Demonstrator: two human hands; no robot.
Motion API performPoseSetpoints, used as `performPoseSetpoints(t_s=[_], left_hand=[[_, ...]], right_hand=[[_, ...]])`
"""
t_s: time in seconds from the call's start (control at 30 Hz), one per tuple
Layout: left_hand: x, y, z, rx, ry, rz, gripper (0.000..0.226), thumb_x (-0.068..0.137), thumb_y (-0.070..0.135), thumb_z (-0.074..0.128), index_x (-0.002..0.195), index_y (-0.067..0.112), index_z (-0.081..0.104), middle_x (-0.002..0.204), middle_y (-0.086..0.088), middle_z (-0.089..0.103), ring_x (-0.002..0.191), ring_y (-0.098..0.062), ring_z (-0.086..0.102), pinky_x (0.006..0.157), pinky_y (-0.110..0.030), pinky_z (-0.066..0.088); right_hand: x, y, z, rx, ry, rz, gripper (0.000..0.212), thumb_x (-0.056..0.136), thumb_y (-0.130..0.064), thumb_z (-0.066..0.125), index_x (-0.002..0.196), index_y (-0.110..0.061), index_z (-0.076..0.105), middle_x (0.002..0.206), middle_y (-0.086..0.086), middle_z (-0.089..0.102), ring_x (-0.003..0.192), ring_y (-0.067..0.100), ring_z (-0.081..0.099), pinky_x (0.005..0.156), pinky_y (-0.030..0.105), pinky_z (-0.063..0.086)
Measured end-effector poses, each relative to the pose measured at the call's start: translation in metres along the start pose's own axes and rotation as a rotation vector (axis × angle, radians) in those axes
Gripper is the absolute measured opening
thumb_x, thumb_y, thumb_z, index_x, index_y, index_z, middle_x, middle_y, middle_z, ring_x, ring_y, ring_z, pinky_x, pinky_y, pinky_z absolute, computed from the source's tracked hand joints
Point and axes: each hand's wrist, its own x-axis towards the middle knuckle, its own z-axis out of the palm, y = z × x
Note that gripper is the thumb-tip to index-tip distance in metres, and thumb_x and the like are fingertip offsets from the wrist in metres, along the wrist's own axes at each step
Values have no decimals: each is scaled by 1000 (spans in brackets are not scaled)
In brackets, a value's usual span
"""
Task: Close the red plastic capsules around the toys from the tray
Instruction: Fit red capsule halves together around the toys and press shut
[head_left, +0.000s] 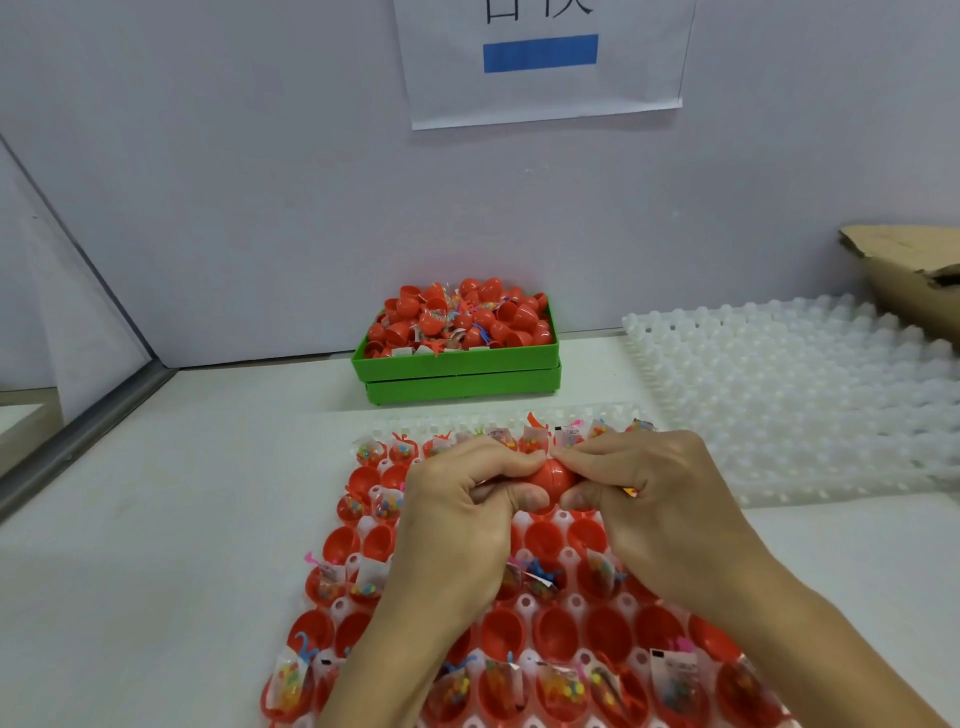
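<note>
Capsule (557, 477) pinched between my left hand (457, 512) and right hand (657, 496), fingers curled on both ends, above the tray (524, 603) of red halves and toys.

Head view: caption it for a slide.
Both hands press a red plastic capsule shut above the white tray.

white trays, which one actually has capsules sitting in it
The near white tray, under both hands. Its cups hold red capsule halves and toy packets. The far-right white tray has bare cups.
</note>
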Motion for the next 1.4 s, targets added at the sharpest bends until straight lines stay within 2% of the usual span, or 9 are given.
performPoseSetpoints(t_s=[0.2,0.3,0.43,0.53,0.7,0.87,0.97,1.17,1.4], left_hand=[[0,0,2,-2,8,6,33,75,-32,58,84,-6,76,71,-7,66,63,-1,65,62,-14,53],[0,2,-1,-9,48,-14,41,74,-29,61,78,8,77,72,-2,70,64,-2,68,63,-13,53],[2,5,-10,3,94,2,40,74,-14,73,81,26,74,78,8,73,72,-4,70,67,-14,54],[1,6,-11,118,96,63,36,75,9,79,95,35,66,86,14,69,77,-4,69,69,-15,56],[-1,3,-7,389,54,384,42,75,16,79,109,27,58,91,11,67,86,1,62,77,-10,50],[-3,-1,-4,523,18,552,37,79,17,75,114,12,64,98,1,70,92,-4,61,84,-17,51],[0,4,-7,365,9,412,40,69,25,82,106,21,67,96,13,69,89,1,64,80,-14,51],[3,6,-10,-420,-157,-284,58,68,57,80,114,22,72,113,1,73,109,-17,68,90,-33,57],[0,6,1,-589,-120,-336,37,74,36,77,104,14,76,102,-14,75,98,-29,72,80,-34,59]], right_hand=[[-1,3,4,18,6,-37,11,73,8,66,78,4,75,70,5,74,64,12,67,72,13,52],[-1,-2,7,65,58,-39,21,73,9,67,89,1,77,84,5,77,83,9,71,80,17,55],[-3,-15,10,268,63,101,15,87,-8,59,97,-7,71,74,1,70,68,17,64,64,36,51],[-2,-25,14,504,74,228,13,86,-19,66,95,-24,74,85,-7,76,79,8,72,72,18,55],[0,-28,21,612,101,398,22,75,-17,78,95,-26,75,84,-3,77,85,18,75,79,34,60],[0,-26,16,675,75,450,34,82,-1,74,85,-34,78,83,-9,78,85,7,74,74,19,57],[1,-24,14,777,104,556,23,86,-1,70,93,-21,80,86,-1,78,87,15,75,75,25,59],[4,-23,6,1002,129,526,21,82,-23,64,94,-12,79,94,11,77,92,25,75,78,26,59],[1,-24,16,928,108,457,22,76,-25,64,92,-19,78,94,6,78,94,25,74,80,32,61]])
